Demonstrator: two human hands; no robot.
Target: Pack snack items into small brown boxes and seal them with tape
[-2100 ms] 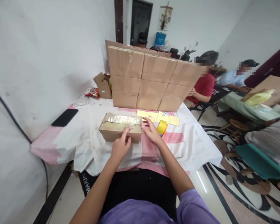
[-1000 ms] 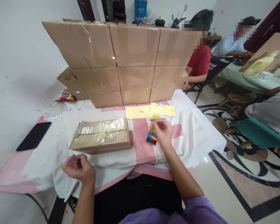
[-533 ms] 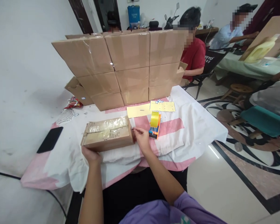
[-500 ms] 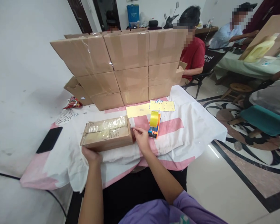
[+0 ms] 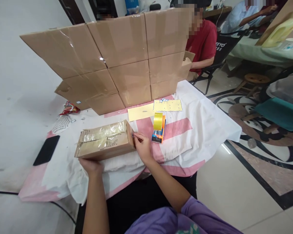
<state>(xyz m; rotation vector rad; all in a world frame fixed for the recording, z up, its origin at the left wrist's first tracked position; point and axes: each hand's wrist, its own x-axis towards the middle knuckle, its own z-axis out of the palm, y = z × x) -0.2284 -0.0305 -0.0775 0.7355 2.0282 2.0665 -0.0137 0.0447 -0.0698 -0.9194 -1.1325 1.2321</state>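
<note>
A flat cardboard box [image 5: 104,141] with clear tape across its top lies on the pink and white tablecloth [image 5: 185,136]. My left hand [image 5: 90,164] grips the box's near bottom edge, fingers tucked under it. My right hand [image 5: 142,146] is pinched at the box's right end, holding something small and thin that I cannot make out. A yellow tape roll in an orange dispenser [image 5: 158,127] stands just right of that hand.
A wall of stacked cardboard boxes [image 5: 122,61] fills the table's far side. Two yellow sheets [image 5: 153,109] lie before it. A black phone [image 5: 46,150], a white mesh object [image 5: 61,123] and a red snack bag [image 5: 68,108] sit at left. Other people sit at the right.
My left hand left the air near the table edge and took hold of the box's near edge. My right hand moved from the tape dispenser to the box's right end.
</note>
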